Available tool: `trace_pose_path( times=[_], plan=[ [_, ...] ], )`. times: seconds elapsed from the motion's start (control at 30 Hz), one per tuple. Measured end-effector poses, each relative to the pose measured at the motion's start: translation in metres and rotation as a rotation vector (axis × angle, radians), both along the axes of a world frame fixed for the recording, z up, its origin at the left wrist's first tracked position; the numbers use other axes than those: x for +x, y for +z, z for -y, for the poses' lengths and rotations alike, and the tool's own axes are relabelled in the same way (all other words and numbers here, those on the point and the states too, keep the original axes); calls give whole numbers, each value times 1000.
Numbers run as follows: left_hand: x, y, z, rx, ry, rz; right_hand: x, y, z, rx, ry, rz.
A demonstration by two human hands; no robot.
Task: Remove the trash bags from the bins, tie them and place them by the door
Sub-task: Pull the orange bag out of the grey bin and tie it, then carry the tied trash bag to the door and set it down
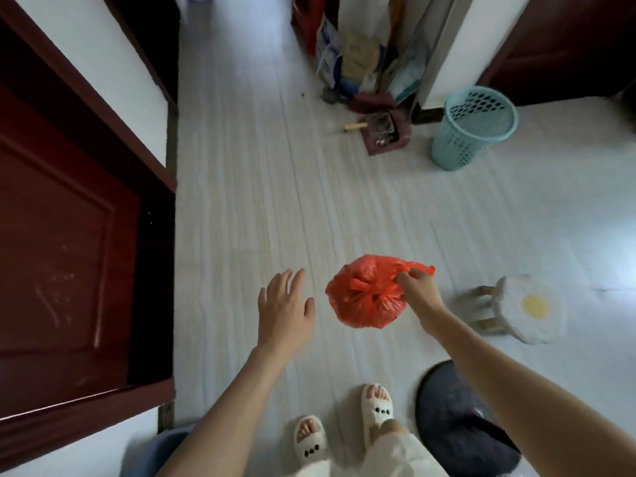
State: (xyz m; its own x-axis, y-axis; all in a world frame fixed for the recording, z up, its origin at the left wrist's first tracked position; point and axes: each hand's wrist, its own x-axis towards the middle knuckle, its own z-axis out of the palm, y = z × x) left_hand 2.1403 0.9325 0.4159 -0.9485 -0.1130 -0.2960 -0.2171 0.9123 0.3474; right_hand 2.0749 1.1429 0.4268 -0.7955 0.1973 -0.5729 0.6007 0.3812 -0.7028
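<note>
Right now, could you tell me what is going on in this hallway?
A person in white slippers stands on the pale floor, holding a tied orange trash bag up by a handle in the right hand. The left hand is open beside the bag, not touching it. A light blue mesh bin stands ahead with no bag in it. A dark red door is on the left.

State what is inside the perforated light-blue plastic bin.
The light-blue plastic bin shows only its bare mesh wall inside, with no bag liner; its bottom is hidden by the rim.
</note>
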Motion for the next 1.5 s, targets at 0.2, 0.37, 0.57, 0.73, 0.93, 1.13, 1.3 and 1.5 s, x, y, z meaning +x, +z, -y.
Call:
trace_pose_path(
  times=[0.2,0.37,0.57,0.73,0.93,1.13,1.3,1.5],
  plan=[
    [-83,83,-79,21,-169,-93,-46,92,-82,9,-162,-103],
    [-174,108,-178,-24,-313,-47,-109,117,-165,44,-121,-229],
    [-282,134,-296,-48,-472,-48,-195,140,-277,163,-144,-255],
    [-374,144,-407,-21,-653,-83,-242,142,-382,327,-326,-227],
    [-467,126,-539,-38,-834,-88,-293,116,-506,416,-554,-159],
    [-589,119,-710,-34,-1036,-84,-383,124,-660,458,-807,-164],
    [-634,135,-855,-41,-1228,-87,-401,149,-767,447,-951,-159],
    [-635,134,-1054,-4,-1433,-111,-386,146,-918,437,-1129,-221]
  ],
)
